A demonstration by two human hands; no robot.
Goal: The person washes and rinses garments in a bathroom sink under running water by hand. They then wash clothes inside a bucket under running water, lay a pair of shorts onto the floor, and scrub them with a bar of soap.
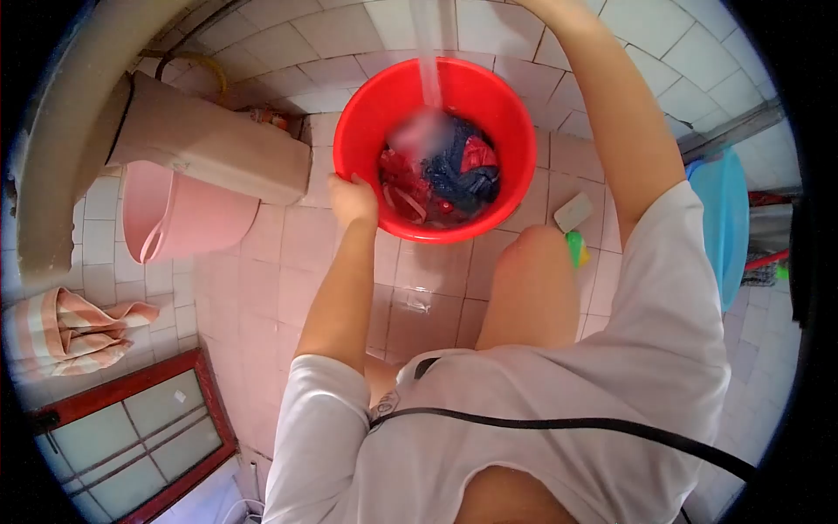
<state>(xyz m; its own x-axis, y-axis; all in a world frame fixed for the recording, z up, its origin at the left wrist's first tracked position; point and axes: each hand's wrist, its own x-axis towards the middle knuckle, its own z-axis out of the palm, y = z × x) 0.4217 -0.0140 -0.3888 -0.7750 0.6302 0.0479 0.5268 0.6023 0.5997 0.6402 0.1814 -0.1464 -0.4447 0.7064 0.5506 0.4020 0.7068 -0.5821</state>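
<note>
A red basin (349, 148) stands on the tiled floor in front of me, with water running into it from above. Dark blue clothes (463, 179) and a red cloth (401, 179) lie wet inside it. The pale blur where the stream lands hides part of them. On the basin's left side, my left hand (353, 201) is closed round the rim. My right arm stretches up past the top edge of the view, so its hand is out of sight.
A pink bucket (196, 214) sits at the left under a beige sink pedestal (209, 144). A striped towel (78, 332) hangs on the left. At the right are a light blue basin (724, 227), a white block (573, 211) and a green-yellow object (576, 250) by my knee.
</note>
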